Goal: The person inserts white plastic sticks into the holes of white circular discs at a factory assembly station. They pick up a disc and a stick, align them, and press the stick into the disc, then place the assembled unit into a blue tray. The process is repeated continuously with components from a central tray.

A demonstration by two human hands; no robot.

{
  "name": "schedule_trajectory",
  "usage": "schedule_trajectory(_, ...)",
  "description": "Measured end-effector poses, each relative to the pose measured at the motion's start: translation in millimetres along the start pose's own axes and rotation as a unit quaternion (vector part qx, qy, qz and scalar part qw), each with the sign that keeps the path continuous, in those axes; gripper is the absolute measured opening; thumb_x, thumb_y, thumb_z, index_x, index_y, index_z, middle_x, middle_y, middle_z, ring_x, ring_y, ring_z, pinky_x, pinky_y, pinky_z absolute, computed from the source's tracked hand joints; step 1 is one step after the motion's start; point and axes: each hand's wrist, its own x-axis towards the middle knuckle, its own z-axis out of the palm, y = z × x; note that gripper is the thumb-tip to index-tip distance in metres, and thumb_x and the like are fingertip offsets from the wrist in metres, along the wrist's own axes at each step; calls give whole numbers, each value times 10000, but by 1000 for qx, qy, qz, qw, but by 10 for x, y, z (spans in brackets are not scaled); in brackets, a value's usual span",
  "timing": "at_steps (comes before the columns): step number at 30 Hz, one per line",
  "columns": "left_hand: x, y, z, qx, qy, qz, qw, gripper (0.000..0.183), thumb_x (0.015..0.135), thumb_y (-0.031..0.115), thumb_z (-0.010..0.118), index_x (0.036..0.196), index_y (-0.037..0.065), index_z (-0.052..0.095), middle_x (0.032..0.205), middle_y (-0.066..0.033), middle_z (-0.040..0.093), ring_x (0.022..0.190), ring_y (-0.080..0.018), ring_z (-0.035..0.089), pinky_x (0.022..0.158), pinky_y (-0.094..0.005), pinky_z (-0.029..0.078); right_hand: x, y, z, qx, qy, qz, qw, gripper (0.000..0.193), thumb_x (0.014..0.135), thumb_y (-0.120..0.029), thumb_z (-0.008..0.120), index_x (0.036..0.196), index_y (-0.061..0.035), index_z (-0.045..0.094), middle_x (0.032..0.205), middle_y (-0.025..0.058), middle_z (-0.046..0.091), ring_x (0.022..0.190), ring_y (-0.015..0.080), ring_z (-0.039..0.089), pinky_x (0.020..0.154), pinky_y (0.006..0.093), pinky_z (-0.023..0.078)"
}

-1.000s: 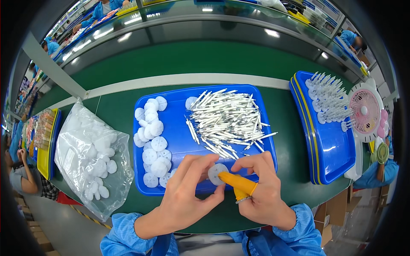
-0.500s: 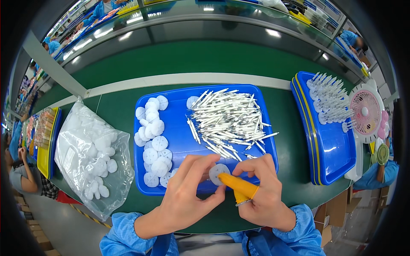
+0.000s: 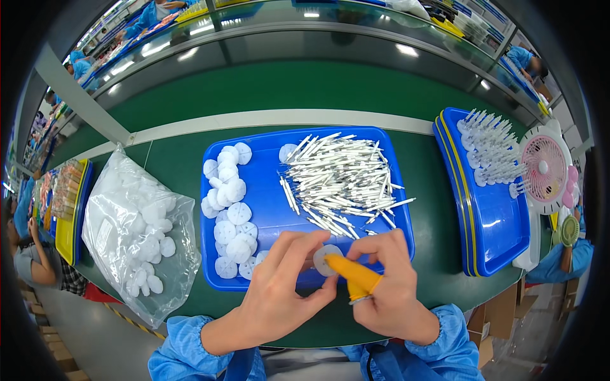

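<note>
Over the near edge of a blue tray [image 3: 267,216], both my hands are at a thin, round white disc [image 3: 323,261]. My left hand [image 3: 273,295] grips it by its left side, fingers curled and thumb below. My right hand [image 3: 395,289] wears yellow finger covers; one covered fingertip presses on the disc's face, and the other fingers are bent in close. Whether a stick sits behind the disc is hidden. Similar white discs [image 3: 239,213] lie along the tray's left side, and a heap of thin white sticks [image 3: 337,178] fills its right part.
Left of the tray lies a clear plastic bag [image 3: 136,222] of white discs. At right, stacked blue trays [image 3: 499,238] hold discs with upright sticks [image 3: 489,146], beside a pink and white fan [image 3: 543,162]. Beyond the table runs a green belt [image 3: 273,86]. Other people work farther off.
The disc has shifted very slightly right and its face looks turned a little. My right hand's covered finger has tilted, and its fingers are drawn closer together. My left hand is almost still.
</note>
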Motion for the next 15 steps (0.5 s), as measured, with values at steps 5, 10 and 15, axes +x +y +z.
schedule_trajectory(5,-7,-9,-26,9,3,-4,1000,633,800,-10,839,1386,-1,599,1214,-163,629,956,-286,706,819,-364,650,-24,-44,-32,17,-14,7,1000,385,535,53,700,916,57,756,1125,153,632,926,335,524,753,425,432)
schedule_trajectory(10,-5,1,-45,-16,9,-31,999,617,802,-26,839,1372,-2,605,1224,-161,632,1025,-297,723,862,-369,652,-2,-41,-58,14,4,31,999,427,550,64,684,963,37,786,1131,126,641,901,328,524,781,417,463)
schedule_trajectory(15,16,-62,-41,-78,8,-5,997,625,814,-69,832,1383,-18,580,1221,-161,633,1113,-297,722,950,-367,620,-37,38,-124,57,55,90,993,358,791,108,677,1128,-14,677,1238,136,657,1038,356,594,938,443,478)
